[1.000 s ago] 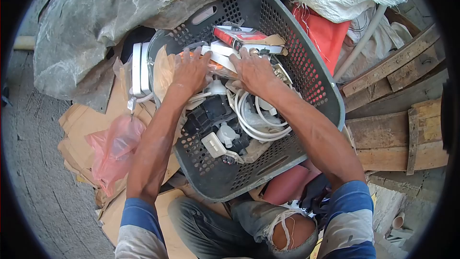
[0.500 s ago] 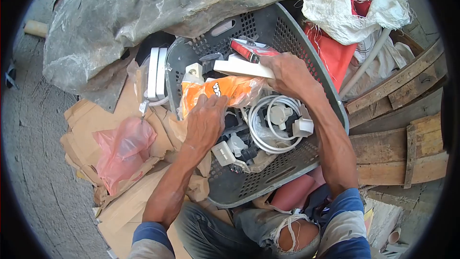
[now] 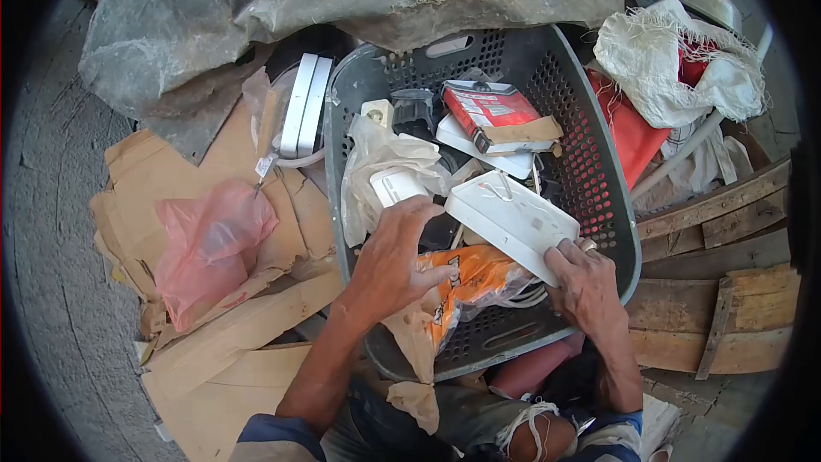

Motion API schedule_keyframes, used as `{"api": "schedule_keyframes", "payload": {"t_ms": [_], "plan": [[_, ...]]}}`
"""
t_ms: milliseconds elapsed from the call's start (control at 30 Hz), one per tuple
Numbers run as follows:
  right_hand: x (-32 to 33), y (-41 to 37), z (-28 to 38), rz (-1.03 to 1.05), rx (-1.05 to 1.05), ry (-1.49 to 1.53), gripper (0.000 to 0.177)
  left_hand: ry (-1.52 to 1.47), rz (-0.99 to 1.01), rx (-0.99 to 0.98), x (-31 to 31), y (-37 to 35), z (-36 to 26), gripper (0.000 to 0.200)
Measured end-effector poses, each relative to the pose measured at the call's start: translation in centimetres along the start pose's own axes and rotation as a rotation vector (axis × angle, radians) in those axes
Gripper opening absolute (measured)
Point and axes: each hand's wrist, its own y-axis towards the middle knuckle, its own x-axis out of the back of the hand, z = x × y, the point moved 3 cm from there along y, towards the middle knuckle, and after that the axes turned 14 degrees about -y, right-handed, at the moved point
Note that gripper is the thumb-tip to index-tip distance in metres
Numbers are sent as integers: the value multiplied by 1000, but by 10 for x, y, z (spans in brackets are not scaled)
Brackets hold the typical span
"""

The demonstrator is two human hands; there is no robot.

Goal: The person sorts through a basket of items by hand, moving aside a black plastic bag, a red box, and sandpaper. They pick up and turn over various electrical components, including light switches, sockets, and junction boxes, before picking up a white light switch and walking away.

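White case [image 3: 511, 221] tilts over a basket [image 3: 611, 261] beside cardboard [image 3: 147, 173], right grip [image 3: 587, 287] closed on it, left grip [image 3: 393, 255] half-open.

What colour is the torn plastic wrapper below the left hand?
Orange, clearest in the head view.

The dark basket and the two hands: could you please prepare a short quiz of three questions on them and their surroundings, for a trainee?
1. Multiple choice: what grips the long white piece?
A) the left hand
B) the right hand
C) neither hand
2. True or false: the red box is inside the dark basket.
3. Fill in the word: the pink plastic bag, at the left of the basket, lies on ___.

Key: 1. B; 2. true; 3. cardboard.
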Motion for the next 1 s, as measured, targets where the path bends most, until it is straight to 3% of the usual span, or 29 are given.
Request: {"api": "schedule_keyframes", "payload": {"t_ms": [33,133,233,300,367,433,500,600,667,833,1000], "plan": [[1,2,2,1,4,-1,32,148,-219,-272,2,4,-5,43],[11,9,4,65,39,-1,34,8,-53,-288,-26,17,16,41],[25,32,-8,216,85,37,43,-127,-110,-222,-41,21,36,37],[29,70,-28,500,94,426,53,-70,-107,-263,-47,15,32,34],[13,123,-37,145,20,272,55,-64,-101,-295,-51,6,25,32],[-36,171,-40,-225,91,-47,57,-82,-105,-290,-52,3,24,31],[-72,208,-13,38,82,-192,64,-88,-99,-296,-51,2,25,31],[-121,233,-2,63,48,-393,65,-123,-96,-299,-50,1,27,33],[-134,244,-6,110,-32,-488,43,-134,-93,-307,-47,1,30,34],[-87,241,-36,60,-87,-394,41,-138,-71,-290,-44,1,34,35],[-44,232,-81,-37,-251,-172,59,-161,-140,-204,-33,1,33,37]]}}
